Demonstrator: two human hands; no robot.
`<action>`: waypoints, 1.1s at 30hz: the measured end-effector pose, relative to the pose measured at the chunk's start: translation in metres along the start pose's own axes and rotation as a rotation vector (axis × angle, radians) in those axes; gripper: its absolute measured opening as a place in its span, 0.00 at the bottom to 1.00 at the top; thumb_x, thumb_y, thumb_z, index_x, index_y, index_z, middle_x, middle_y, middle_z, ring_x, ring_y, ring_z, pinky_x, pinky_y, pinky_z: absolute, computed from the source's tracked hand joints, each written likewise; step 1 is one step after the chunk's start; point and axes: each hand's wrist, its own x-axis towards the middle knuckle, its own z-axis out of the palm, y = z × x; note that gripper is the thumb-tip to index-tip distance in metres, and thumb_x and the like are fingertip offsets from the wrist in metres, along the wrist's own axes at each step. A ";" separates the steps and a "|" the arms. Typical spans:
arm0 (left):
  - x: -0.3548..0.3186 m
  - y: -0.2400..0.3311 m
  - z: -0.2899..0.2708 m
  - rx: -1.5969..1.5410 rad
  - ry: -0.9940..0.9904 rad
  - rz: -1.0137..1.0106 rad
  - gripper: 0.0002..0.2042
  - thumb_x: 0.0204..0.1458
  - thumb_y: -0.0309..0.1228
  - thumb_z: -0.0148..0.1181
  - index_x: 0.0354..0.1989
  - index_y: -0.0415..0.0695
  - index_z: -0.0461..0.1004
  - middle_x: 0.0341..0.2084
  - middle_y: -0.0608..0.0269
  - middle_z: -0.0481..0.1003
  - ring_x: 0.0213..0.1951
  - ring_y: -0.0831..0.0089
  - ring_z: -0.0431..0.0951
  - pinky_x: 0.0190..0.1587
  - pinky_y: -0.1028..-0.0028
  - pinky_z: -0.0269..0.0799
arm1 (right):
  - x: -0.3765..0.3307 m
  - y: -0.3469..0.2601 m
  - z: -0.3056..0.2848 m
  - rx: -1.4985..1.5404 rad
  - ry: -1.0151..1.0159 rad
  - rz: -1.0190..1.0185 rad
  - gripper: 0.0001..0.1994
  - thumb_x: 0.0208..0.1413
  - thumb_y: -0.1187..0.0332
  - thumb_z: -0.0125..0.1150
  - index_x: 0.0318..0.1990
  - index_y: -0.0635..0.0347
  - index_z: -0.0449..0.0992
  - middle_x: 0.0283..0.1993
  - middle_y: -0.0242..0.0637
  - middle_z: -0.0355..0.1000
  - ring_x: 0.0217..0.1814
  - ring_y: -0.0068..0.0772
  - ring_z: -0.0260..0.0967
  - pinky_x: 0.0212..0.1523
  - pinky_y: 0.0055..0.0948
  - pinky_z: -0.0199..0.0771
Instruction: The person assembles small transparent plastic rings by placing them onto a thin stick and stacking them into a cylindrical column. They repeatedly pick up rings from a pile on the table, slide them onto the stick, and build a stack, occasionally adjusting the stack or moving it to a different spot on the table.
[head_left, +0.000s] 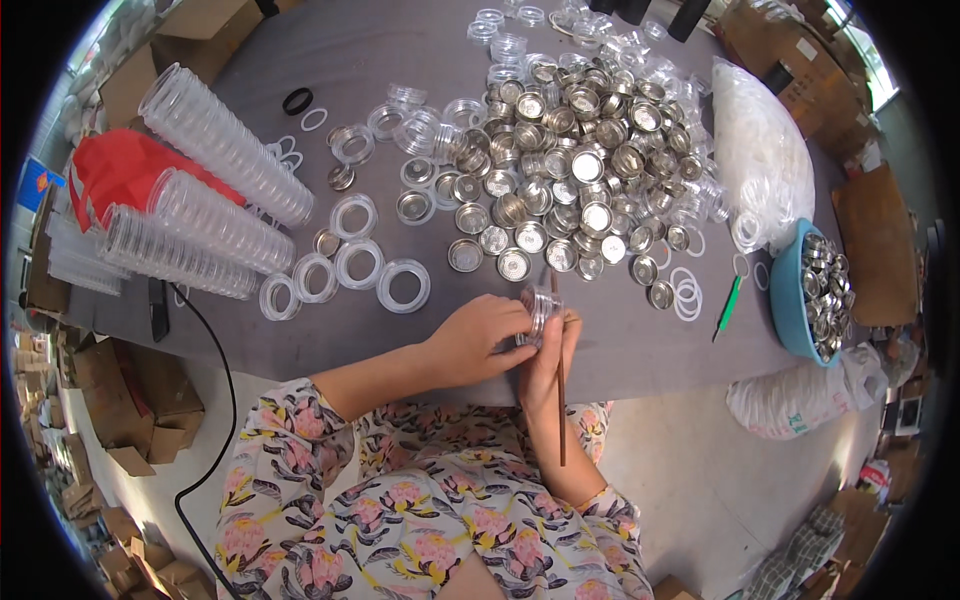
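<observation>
In front of my body, both hands close on a clear round plastic piece (pixel 540 306), ribbed like a small stack of lids. My left hand (pixel 470 340) grips its left side with bent fingers. From the right, my right hand (pixel 545 370) holds the same piece and also a thin brown stick (pixel 562 425), which hangs down past the wrist. Just beyond my hands spreads a large heap of small silver metal caps (pixel 588 166). To the left lie several clear plastic rings (pixel 404 286).
Tall stacks of clear plastic lids (pixel 225 145) lean at the left by a red cloth (pixel 130 170). At the right are a blue basin (pixel 790 290) of metal caps, a green-handled tool (pixel 730 305), white rings (pixel 686 295) and a filled plastic bag (pixel 760 150). A black cable (pixel 232 400) hangs off the table.
</observation>
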 end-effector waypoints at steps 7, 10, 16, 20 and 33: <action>-0.007 -0.021 -0.006 0.312 -0.091 0.063 0.10 0.43 0.33 0.61 0.32 0.44 0.70 0.29 0.61 0.69 0.36 0.62 0.70 0.43 0.64 0.64 | -0.001 0.007 -0.041 -0.584 -0.052 -0.392 0.10 0.56 0.71 0.50 0.42 0.62 0.57 0.59 0.59 0.54 0.64 0.49 0.51 0.63 0.41 0.46; 0.009 -0.052 -0.037 0.233 0.096 -0.111 0.10 0.42 0.33 0.62 0.30 0.43 0.70 0.29 0.60 0.71 0.37 0.61 0.70 0.40 0.64 0.66 | -0.005 0.010 -0.043 -0.718 -0.099 -0.426 0.12 0.53 0.73 0.54 0.41 0.62 0.58 0.57 0.59 0.57 0.62 0.53 0.54 0.61 0.42 0.52; 0.003 -0.124 -0.087 0.747 0.114 -0.494 0.07 0.39 0.31 0.61 0.27 0.45 0.72 0.27 0.62 0.70 0.37 0.63 0.71 0.41 0.63 0.62 | 0.000 0.014 -0.043 -0.736 -0.095 -0.444 0.12 0.51 0.74 0.56 0.40 0.63 0.60 0.55 0.61 0.60 0.58 0.55 0.58 0.58 0.42 0.56; 0.005 -0.117 -0.094 0.855 0.244 -0.490 0.07 0.39 0.32 0.62 0.27 0.46 0.73 0.28 0.64 0.72 0.38 0.65 0.70 0.42 0.65 0.61 | -0.001 0.015 -0.044 -0.756 -0.090 -0.442 0.12 0.52 0.72 0.55 0.40 0.63 0.60 0.55 0.61 0.60 0.58 0.55 0.59 0.58 0.42 0.56; 0.008 -0.121 -0.076 0.802 0.320 -0.222 0.07 0.37 0.28 0.63 0.24 0.42 0.72 0.21 0.60 0.72 0.25 0.62 0.73 0.29 0.65 0.65 | -0.017 0.003 -0.062 -0.794 -0.036 -0.511 0.18 0.44 0.74 0.63 0.38 0.60 0.60 0.55 0.58 0.62 0.57 0.55 0.60 0.57 0.44 0.57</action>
